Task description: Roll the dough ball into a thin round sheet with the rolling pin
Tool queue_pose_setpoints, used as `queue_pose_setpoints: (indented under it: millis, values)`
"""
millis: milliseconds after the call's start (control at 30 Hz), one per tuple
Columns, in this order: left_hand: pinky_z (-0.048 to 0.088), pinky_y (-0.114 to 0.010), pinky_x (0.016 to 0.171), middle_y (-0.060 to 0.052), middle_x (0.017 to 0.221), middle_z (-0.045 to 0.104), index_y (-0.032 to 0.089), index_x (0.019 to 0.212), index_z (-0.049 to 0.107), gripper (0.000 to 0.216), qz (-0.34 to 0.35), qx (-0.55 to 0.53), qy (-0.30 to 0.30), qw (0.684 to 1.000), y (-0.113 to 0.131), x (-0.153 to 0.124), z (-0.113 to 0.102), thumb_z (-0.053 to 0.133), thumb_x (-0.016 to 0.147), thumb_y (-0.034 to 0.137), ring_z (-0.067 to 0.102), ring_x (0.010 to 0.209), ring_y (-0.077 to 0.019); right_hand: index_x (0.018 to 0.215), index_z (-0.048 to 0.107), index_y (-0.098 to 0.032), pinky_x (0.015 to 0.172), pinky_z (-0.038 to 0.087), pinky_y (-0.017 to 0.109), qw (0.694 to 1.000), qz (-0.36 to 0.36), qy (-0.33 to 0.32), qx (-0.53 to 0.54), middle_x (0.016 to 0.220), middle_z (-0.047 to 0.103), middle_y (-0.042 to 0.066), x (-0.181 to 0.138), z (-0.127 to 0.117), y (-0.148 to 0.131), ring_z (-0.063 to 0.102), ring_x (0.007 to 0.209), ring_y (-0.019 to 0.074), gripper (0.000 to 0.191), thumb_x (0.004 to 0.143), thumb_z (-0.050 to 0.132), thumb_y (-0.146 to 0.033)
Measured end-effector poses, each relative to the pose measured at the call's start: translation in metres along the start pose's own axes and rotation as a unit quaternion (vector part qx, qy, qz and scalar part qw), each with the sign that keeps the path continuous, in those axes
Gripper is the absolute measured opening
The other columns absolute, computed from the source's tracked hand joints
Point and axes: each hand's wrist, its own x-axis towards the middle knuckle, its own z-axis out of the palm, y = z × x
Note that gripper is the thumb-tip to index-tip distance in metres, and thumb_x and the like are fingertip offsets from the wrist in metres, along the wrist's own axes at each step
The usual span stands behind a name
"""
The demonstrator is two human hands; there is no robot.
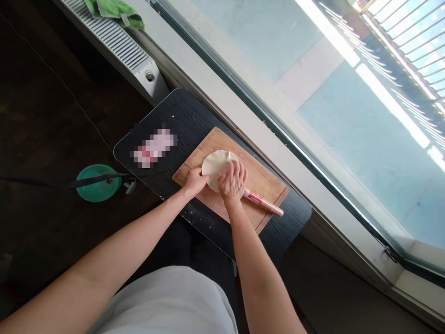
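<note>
wooden board, left hand pinching dough — right hand flat on rolling pin

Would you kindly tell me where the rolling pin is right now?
Head view: the rolling pin lies on the wooden board, under the right hand, jutting out right of the dough disc.

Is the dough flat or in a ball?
Flat: the dough lies as a thin round disc on the board, its near edge under the right hand and the pin.
</note>
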Motion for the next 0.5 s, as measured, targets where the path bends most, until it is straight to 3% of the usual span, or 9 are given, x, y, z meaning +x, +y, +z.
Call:
queue_pose_setpoints:
  millis: [100,233,400,500]
  values:
    - [0.051,-0.026,0.063,-0.004,0.072,0.070,0.014,0.079,0.071,0.014,-0.001,-0.001,0.005,1.000,-0.002,0.001,0.000,0.068,0.069,0.024,0.066,0.071,-0.0192,0.139,0.049,-0.010,0.118,0.021,0.053,1.000,-0.017,0.001,-0.013,0.147,0.046,0.017,0.007,0.001,0.004,0.030,0.143,0.0285,0.051,0.092,0.039,-0.027]
    - [0.050,-0.026,0.064,-0.004,0.070,0.069,0.014,0.077,0.070,0.014,0.002,-0.011,0.009,1.000,-0.003,0.000,0.000,0.069,0.068,0.025,0.066,0.071,-0.0192,0.143,0.043,-0.006,0.118,0.018,0.056,0.999,0.036,0.030,-0.028,0.152,0.040,0.021,0.025,-0.001,0.011,0.028,0.145,0.0299,0.055,0.092,0.037,-0.025]
    - [0.050,-0.026,0.064,-0.003,0.066,0.068,0.014,0.077,0.071,0.016,0.007,-0.028,0.007,1.000,-0.003,-0.001,0.001,0.069,0.067,0.026,0.064,0.069,-0.0187,0.138,0.050,-0.011,0.117,0.025,0.051,0.999,-0.035,-0.003,-0.019,0.146,0.049,0.016,0.010,0.000,0.008,0.034,0.141,0.0279,0.050,0.092,0.038,-0.029]
    - [0.050,-0.025,0.063,-0.002,0.066,0.068,0.014,0.076,0.070,0.015,0.009,-0.032,0.005,0.999,-0.006,0.000,0.001,0.068,0.067,0.026,0.064,0.067,-0.0177,0.142,0.045,-0.009,0.118,0.019,0.056,1.000,-0.004,0.014,-0.024,0.151,0.042,0.018,0.025,-0.001,0.012,0.029,0.144,0.0295,0.055,0.091,0.039,-0.027]
